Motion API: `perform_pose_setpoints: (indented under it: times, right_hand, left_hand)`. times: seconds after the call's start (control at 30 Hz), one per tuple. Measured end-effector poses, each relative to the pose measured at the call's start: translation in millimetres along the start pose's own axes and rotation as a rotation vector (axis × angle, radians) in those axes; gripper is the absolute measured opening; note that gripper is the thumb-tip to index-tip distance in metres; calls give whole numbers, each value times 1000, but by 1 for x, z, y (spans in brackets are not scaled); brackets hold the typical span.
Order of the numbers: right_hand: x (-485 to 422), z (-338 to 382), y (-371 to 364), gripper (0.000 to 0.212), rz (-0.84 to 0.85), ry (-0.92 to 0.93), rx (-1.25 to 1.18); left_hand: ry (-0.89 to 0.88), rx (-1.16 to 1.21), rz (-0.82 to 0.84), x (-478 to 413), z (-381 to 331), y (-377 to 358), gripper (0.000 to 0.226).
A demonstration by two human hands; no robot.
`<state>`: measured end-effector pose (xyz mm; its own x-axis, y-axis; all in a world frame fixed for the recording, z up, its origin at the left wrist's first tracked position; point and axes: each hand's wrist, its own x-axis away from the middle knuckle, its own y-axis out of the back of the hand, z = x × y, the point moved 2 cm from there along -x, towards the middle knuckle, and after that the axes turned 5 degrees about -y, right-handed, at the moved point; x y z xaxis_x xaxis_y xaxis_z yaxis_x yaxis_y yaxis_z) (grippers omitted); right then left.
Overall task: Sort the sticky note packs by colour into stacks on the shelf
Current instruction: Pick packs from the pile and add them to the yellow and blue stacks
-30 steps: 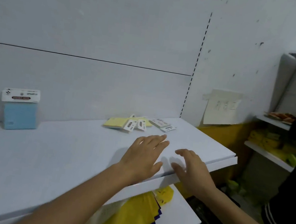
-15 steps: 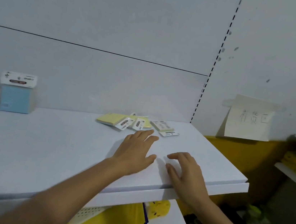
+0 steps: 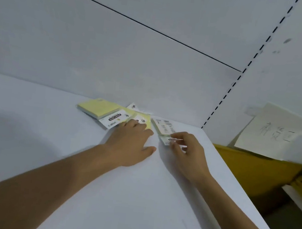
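1. Shelf [image 3: 135, 198]: white, flat, bounded by the back wall [image 3: 115, 61]; carries all packs in the rear right corner.
2. Left hand [image 3: 131, 142]: flat, palm down, fingers together, fingertips resting on the middle yellow pack [image 3: 143, 122]. No pinch formed; nothing lifted.
3. Right hand [image 3: 189, 154]: curled, thumb and forefinger closing on the near edge of the pale pack [image 3: 163, 129]. Full closure on that edge not discernible through blur.
4. Leftmost yellow pack [image 3: 99, 107]: flat on the shelf, header card [image 3: 115, 120] pointing toward the near edge, just left of the left fingertips.
5. Pale pack: long axis running from back wall toward the near edge, slightly skewed right; near end directly ahead of the right fingertips, hence nearer the right hand.
6. Judgement: sorting at an early step; packs overlapping, not yet squared into stacks.
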<state>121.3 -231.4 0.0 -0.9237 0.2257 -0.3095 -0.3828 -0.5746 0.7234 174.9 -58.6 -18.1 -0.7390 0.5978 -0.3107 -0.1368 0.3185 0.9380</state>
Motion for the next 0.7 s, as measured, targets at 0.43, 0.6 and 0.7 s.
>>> perform_pose_setpoints:
  times: [0.43,0.6,0.7]
  right_hand:
    - [-86,-21,-60,55,177,144,380]
    - [-89,-22,-51,42,138,168,99]
    - [-93,-29,-42,38,190,-15,-404]
  left_hand:
    - [572,-92,-91,4,39,2,73]
    - [558,-85,-189,3,32,5,71]
    - [519,-156,-226,2,22,11,61]
